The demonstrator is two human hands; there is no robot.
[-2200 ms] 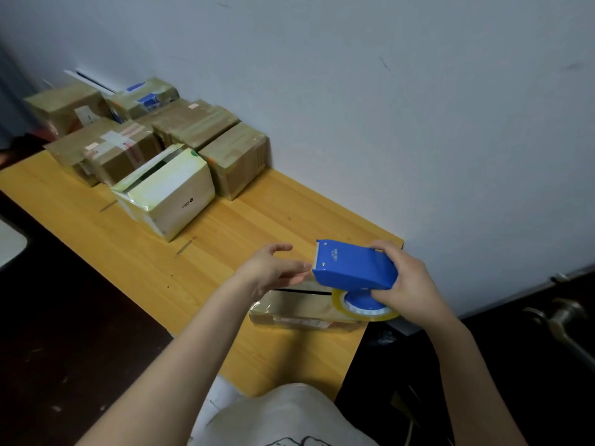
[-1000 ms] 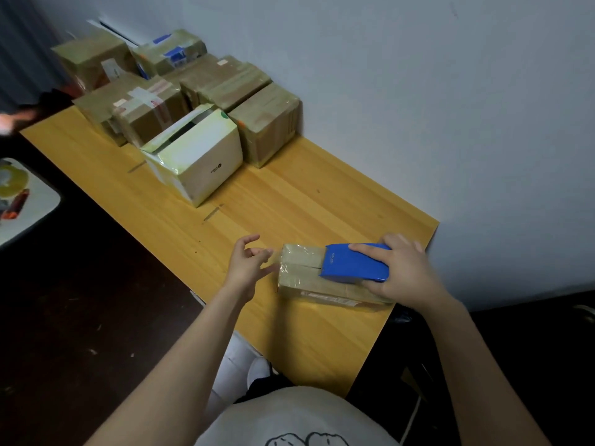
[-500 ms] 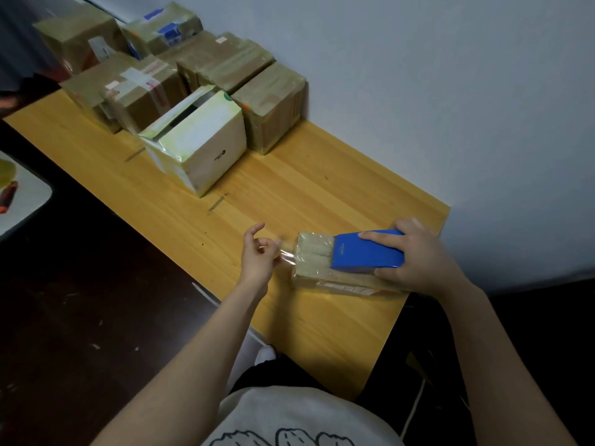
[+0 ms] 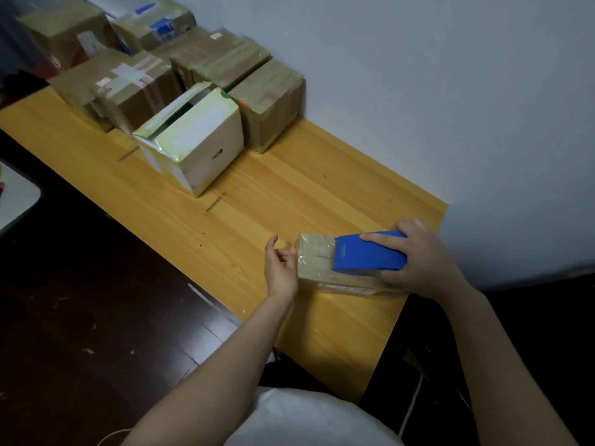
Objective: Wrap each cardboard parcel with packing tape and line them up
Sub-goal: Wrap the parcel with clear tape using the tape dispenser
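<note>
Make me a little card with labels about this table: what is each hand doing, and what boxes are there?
Left hand: at the left end of the small parcel, fingers curled against it; whether it pinches anything is unclear
Right hand: grips the blue tape dispenser, which lies on top of that parcel
Parcel's spot: flat on the wooden table, near its right end
Other boxes: brown taped parcels grouped by the wall, with a white box in front of them

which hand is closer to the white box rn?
Left. The left hand sits at the left end of the flat parcel, toward the white box; the right hand grips the blue tape dispenser, farther right.
</note>
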